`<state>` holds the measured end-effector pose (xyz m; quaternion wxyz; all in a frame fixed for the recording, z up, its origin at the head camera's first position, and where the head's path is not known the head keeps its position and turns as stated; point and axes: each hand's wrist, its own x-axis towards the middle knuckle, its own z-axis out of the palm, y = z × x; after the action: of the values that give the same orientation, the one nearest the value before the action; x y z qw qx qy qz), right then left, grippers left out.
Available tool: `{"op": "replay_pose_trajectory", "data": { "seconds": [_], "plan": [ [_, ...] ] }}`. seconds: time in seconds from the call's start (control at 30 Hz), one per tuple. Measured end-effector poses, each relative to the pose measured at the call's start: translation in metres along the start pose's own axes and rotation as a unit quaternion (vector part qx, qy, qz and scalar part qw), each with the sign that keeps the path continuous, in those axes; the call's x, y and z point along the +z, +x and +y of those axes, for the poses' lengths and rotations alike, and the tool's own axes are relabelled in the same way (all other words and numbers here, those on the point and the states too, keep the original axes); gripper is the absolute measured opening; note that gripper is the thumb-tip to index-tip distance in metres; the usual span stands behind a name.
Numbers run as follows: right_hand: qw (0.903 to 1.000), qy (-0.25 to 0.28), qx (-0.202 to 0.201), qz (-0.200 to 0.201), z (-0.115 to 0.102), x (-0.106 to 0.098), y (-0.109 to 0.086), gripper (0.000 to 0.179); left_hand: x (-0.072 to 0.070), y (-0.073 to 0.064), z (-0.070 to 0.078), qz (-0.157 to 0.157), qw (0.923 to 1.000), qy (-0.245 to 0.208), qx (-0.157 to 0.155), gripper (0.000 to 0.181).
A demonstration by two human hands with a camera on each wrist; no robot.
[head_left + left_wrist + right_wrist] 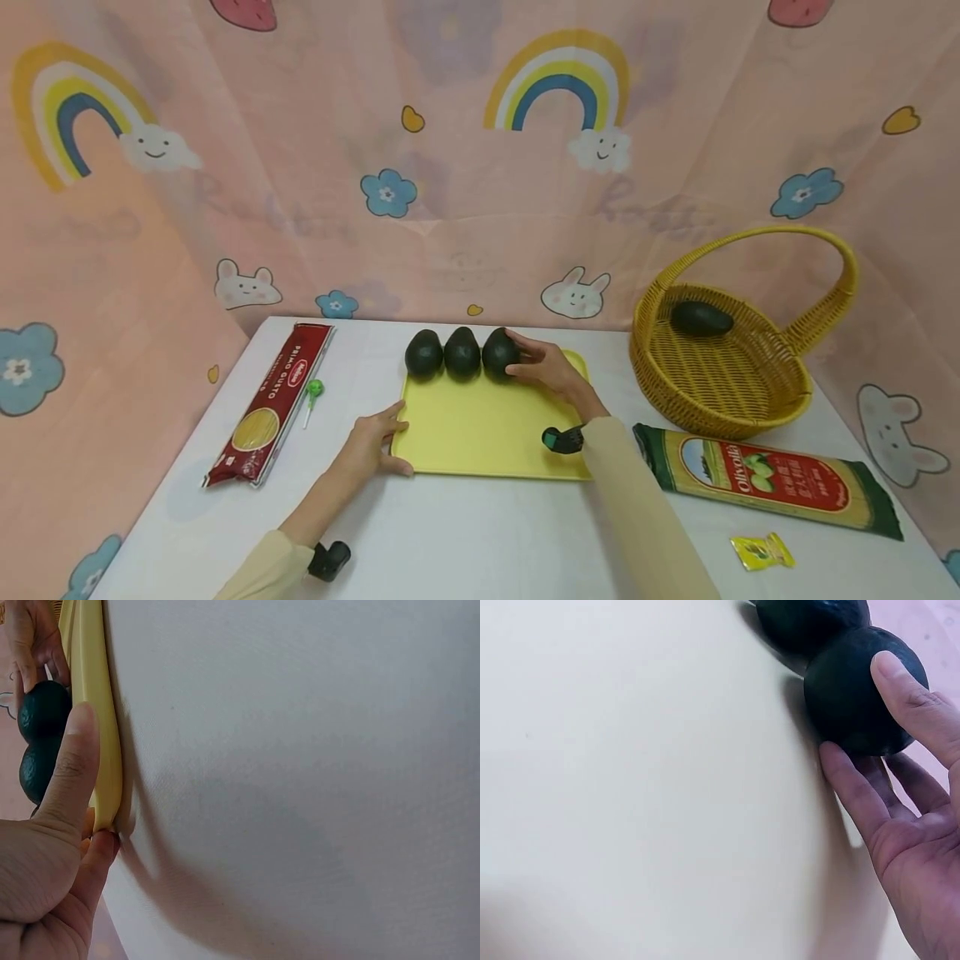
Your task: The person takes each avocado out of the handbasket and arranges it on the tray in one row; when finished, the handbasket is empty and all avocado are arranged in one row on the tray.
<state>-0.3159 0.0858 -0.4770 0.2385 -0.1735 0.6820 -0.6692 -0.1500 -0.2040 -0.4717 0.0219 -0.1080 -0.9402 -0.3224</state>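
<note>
Three dark avocados stand side by side along the back edge of a yellow tray [480,433]: the left avocado [423,356], the middle avocado [462,353] and the right avocado [498,355]. My right hand [551,368] holds the right avocado, its thumb on the near side and fingers around the outer side, as the right wrist view also shows. At the tray's front left corner, my left hand [371,443] grips the rim between thumb and fingers. Only two avocados are visible in the left wrist view, partly behind the left thumb.
A yellow wicker basket [720,425] with another avocado [701,318] inside stands at the right. Before it lies a green spaghetti pack [772,479], with a yellow wrapped candy [762,552] nearer. A red pasta pack [273,400] and green lollipop [314,389] lie left.
</note>
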Motion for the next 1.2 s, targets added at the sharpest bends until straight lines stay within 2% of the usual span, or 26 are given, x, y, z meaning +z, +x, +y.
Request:
{"op": "replay_pose_trajectory", "data": {
  "seconds": [0.1, 0.23, 0.47, 0.73, 1.03, 1.2],
  "plan": [
    [1.0, 0.004, -0.002, 0.004, 0.0, -0.0014, -0.0017, 0.068, -0.0008, -0.0008, 0.0007, -0.002, 1.0, 0.001, 0.0, 0.069],
    [0.9999, 0.004, -0.001, 0.014, 0.0015, -0.0036, -0.0026, 0.066, -0.0011, -0.0009, 0.0028, -0.005, 0.9999, -0.002, -0.015, 0.07],
    [1.0, -0.002, 0.007, -0.004, 0.0007, -0.0041, -0.0034, 0.064, -0.0016, -0.0007, 0.0021, -0.008, 0.9999, 0.007, -0.005, 0.071],
    [0.9997, -0.019, -0.004, 0.018, -0.0003, 0.0016, -0.0003, 0.064, -0.0011, -0.0003, 0.0008, -0.006, 0.9999, 0.012, -0.007, 0.07],
    [0.9998, -0.007, 0.01, 0.017, 0.0001, -0.0031, -0.0024, 0.065, -0.0005, 0.0004, 0.0008, -0.002, 0.9999, 0.015, 0.003, 0.071],
    [0.9999, -0.003, 0.006, 0.015, 0.0014, -0.0064, -0.0032, 0.066, -0.0003, 0.0011, 0.0001, 0.0, 1.0, 0.01, -0.002, 0.071]
  ]
}}
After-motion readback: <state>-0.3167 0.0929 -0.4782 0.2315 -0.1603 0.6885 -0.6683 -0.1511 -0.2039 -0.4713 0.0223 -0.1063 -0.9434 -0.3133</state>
